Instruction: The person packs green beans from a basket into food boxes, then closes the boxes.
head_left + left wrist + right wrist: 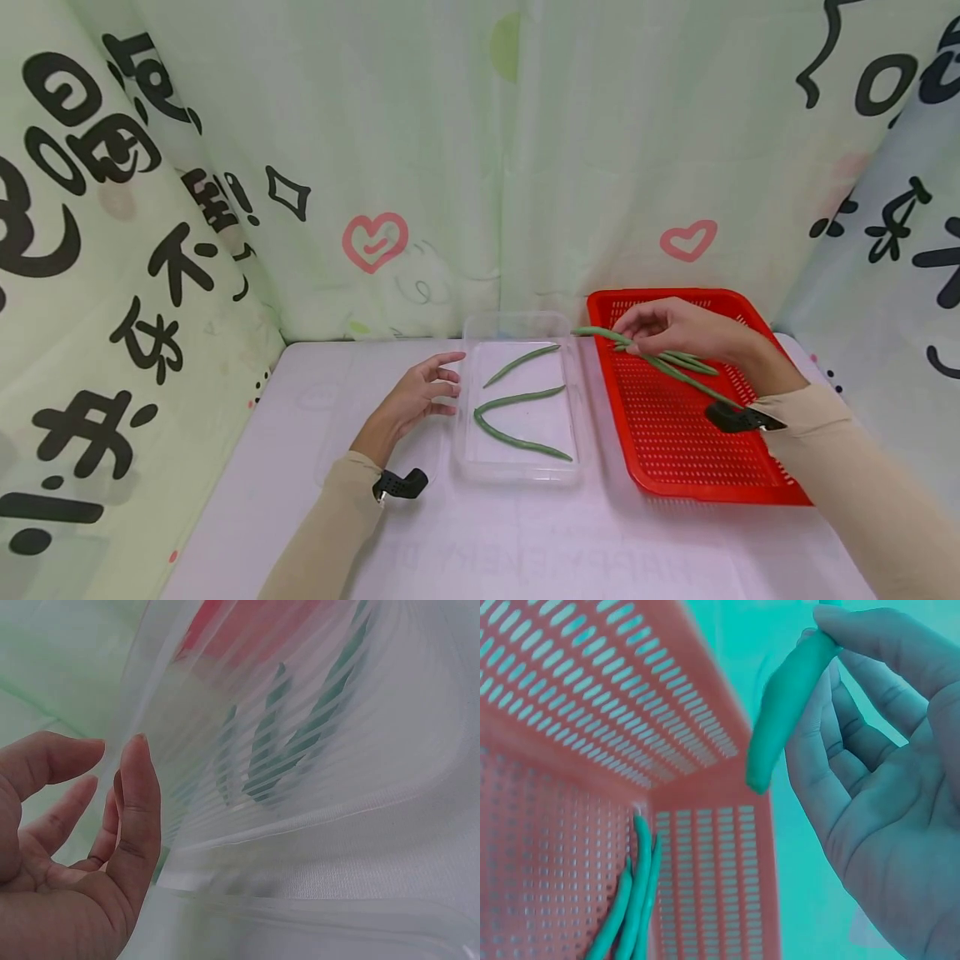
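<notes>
My right hand [678,329] pinches a long green bean [686,378] between thumb and fingertips, over the far part of the red basket [636,467]. In the right wrist view one end of this bean [780,712] points down past the basket's rim. Several more beans [634,900] lie along the basket's wall. My left hand [411,396], fingers loosely spread and holding nothing, is at the left side of a clear plastic container [517,477]. Inside the container are a short curved bean [522,362] and a V-shaped green bean [521,399].
Basket and container stand side by side on a white-covered table [450,542]. Behind and at both sides hangs a pale green curtain [465,150] with black lettering and red hearts. Black wrist mounts [401,483] sit on both sleeves.
</notes>
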The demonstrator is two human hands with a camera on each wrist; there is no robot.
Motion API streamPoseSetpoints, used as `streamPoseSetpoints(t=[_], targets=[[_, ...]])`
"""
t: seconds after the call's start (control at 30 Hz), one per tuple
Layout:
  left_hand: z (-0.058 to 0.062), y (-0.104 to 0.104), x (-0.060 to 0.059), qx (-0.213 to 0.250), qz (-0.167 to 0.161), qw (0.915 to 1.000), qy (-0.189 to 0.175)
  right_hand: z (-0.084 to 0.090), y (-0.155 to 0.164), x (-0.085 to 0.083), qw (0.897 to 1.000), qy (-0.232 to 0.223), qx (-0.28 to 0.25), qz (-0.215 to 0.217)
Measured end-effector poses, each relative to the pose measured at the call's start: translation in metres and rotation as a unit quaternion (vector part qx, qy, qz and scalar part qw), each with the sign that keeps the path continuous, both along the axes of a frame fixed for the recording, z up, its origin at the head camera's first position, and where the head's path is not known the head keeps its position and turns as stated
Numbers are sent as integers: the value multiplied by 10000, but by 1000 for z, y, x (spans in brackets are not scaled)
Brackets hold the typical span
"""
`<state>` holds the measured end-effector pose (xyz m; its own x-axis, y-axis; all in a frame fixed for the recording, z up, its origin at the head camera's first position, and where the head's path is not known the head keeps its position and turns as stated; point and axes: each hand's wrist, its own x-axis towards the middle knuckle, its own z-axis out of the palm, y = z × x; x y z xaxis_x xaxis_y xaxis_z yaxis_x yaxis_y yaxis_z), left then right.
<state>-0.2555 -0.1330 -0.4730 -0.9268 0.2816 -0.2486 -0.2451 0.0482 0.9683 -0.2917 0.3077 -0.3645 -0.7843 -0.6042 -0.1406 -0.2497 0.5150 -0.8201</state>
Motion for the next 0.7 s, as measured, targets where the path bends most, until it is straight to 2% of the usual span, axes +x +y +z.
streamPoseSetpoints(t=[0.3,0.5,0.7], targets=[[-1,0,1,-6,-67,10000,43,3,-22,-1,9993,-30,-251,277],[0,0,1,-14,-55,10000,14,4,-36,-3,9984,-261,-410,300],[1,0,0,-35,-51,10000,11,6,-51,-4,9976,-276,-504,382]])
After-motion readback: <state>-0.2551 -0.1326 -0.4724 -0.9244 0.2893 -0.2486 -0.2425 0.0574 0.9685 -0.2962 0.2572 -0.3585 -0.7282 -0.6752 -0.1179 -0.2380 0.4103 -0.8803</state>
